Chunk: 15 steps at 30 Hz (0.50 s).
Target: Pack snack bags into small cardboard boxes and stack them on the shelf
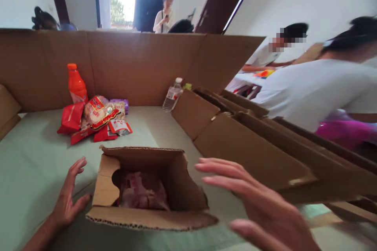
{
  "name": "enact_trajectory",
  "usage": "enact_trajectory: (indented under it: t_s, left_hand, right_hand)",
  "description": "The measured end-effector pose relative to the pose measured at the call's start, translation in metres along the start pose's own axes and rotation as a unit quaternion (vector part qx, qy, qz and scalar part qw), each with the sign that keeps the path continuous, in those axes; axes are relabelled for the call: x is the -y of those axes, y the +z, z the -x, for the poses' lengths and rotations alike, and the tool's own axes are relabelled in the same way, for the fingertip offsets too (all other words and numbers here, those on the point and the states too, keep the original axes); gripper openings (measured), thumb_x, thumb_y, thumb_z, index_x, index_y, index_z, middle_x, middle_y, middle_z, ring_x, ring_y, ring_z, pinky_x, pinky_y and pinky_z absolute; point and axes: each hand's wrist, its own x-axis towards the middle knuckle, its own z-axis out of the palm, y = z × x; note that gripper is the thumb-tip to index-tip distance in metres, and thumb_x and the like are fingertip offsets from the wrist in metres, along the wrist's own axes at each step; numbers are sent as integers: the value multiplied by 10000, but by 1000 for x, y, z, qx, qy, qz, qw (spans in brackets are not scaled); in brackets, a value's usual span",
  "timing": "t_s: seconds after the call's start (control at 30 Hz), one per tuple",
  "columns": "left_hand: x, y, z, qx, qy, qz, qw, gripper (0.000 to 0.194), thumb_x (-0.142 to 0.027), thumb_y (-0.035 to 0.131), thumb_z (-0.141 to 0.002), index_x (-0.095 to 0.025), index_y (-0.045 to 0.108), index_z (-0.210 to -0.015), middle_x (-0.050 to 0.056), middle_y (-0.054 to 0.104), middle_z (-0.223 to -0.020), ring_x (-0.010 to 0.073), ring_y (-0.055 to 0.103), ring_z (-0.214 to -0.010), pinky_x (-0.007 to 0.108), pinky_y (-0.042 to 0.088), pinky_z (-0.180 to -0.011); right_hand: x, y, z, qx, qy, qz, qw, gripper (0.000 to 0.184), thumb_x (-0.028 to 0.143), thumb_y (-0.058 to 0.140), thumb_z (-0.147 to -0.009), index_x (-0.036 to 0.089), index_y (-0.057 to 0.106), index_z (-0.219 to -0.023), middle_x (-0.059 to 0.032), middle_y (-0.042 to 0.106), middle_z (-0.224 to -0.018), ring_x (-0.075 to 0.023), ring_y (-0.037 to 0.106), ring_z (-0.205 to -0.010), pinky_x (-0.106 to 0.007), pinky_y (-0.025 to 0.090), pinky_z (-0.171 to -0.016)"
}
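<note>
An open cardboard box [106,184] stands on the pale green surface in front of me, its top edges rough and cut. Inside lies a pinkish plastic snack packet [144,192], partly in shadow. My left hand [67,200] is just left of the box, thumb and fingers apart, holding nothing. To the right, my right hand [253,196] hovers with spread fingers and an empty palm, a gap between it and the box. Beyond the box sits a pile of snacks: a red packet [71,117], a clear bag of round crackers [98,113] and a small red-white packet [120,125].
An orange bottle [77,84] and a clear water bottle [172,96] stand by the tall cardboard wall [141,66]. Folded cardboard sheets [250,153] lean at the right. A person in a white shirt [312,86] sits close by on that side; others are farther back.
</note>
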Motion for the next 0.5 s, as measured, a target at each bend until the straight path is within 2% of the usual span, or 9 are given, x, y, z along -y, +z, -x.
enact_trajectory:
  t_s: [0.07,0.13,0.2,0.27,0.4,0.5]
  left_hand:
    - [-13,0,13,23,-5,28,999,778,-685,513,-893,-322,303,-1548,120,363,-1594,389,423,-1410,597,400,-1146]
    - [-18,-1,22,43,-12,44,998,874,-774,494,-853,-322,276,-1568,121,322,-1620,408,385,-1438,614,386,-1156]
    - [-18,-1,28,76,-19,44,996,994,-824,548,-782,-314,253,-1583,132,297,-1634,430,368,-1447,625,390,-1154]
    - [-18,2,29,108,-21,41,993,1073,-818,619,-737,-319,216,-1597,133,283,-1642,438,365,-1449,630,393,-1154]
    - [-22,17,23,158,-6,54,986,1107,-734,682,-758,-328,108,-1614,134,260,-1652,445,332,-1468,669,391,-1140]
    - [-27,29,20,169,5,60,984,1117,-613,708,-794,-317,13,-1617,141,292,-1639,444,347,-1461,683,368,-1149]
  right_hand:
    - [-13,9,20,-99,74,-40,991,388,550,541,-955,298,743,-1171,-117,713,-1234,-310,649,-1178,-432,546,-933]
    - [-29,25,39,-147,166,-72,973,390,525,503,-977,267,745,-1142,-116,733,-1186,-286,687,-1100,-404,567,-895]
    - [-45,46,57,-133,256,-121,950,406,524,494,-981,246,728,-1161,-113,747,-1155,-263,716,-1024,-369,590,-845]
    - [-55,66,71,-105,316,-164,929,428,536,507,-971,234,711,-1194,-110,747,-1168,-254,725,-1007,-343,603,-821]
    - [-63,95,93,-86,357,-182,912,479,546,565,-923,217,703,-1242,-103,731,-1220,-282,684,-1137,-369,591,-916]
    - [-68,109,108,-93,375,-145,911,538,569,612,-850,205,732,-1226,-113,754,-1157,-332,660,-1181,-390,595,-911]
